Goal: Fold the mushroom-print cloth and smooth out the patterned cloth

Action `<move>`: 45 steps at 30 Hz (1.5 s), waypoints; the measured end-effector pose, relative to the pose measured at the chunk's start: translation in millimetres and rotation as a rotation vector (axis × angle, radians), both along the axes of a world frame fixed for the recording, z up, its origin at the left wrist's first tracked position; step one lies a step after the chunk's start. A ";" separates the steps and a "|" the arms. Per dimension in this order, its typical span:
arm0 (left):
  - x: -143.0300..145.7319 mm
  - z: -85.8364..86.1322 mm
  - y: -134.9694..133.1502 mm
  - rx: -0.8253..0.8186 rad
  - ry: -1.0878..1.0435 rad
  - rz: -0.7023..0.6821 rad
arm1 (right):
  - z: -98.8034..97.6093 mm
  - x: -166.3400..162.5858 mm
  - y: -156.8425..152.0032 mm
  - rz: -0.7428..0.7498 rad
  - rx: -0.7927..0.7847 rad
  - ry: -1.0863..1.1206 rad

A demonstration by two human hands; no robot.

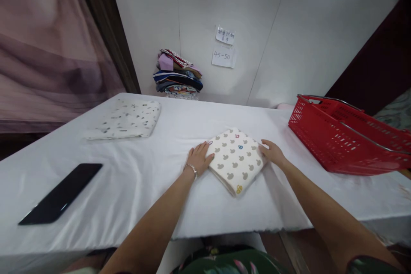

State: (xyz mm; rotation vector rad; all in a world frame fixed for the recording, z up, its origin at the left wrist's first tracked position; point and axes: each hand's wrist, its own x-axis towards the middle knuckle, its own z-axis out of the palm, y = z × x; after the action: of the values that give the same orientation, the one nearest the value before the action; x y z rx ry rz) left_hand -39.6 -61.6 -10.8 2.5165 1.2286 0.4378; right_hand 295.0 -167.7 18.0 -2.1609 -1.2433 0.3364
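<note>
Over left, a slab [61, 193] and a sheet [130, 117] are lying aside, seemingly leaving room; the left hand [198, 160], fingers spread, is touching the folded cloth [236, 157] on the counter [135, 197], likely steadying one corner; the right hand [272, 152] is meeting the opposite corner, grip hard to tell; the basket [335, 147] is standing apart.

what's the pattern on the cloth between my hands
The folded cloth has mostly beige mushrooms on cream, in head view.

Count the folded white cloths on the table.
2: mushroom-print cloth between left hand and right hand; grey-print cloth at back left. The red basket could hide more.
</note>
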 end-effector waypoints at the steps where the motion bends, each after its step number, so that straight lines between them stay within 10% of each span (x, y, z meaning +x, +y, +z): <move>1: -0.1 0.1 -0.1 0.000 -0.002 0.000 | 1.8 -8.8 5.6 0.041 0.014 -0.070; 8: -1.0 -1.5 -1.0 0.009 -0.001 0.004 | 8.3 -73.5 42.1 0.410 -0.168 -0.447; 25: -0.3 -2.0 -1.9 0.026 -0.019 -0.002 | 3.4 -109.8 96.4 0.496 -0.252 -0.484; 34: -1.2 0.2 -1.3 -0.035 -0.088 -0.014 | -6.9 -95.2 102.8 0.503 -0.247 -0.415; 45: -13.5 -1.3 16.3 -0.020 -0.229 0.352 | -2.3 -26.6 60.0 0.195 -0.311 -0.312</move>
State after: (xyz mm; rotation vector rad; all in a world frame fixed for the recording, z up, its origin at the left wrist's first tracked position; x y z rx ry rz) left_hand -53.2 -45.4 -12.1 2.1595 1.5720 0.7674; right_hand 268.4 -107.7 15.7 -2.4274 -1.6774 0.2960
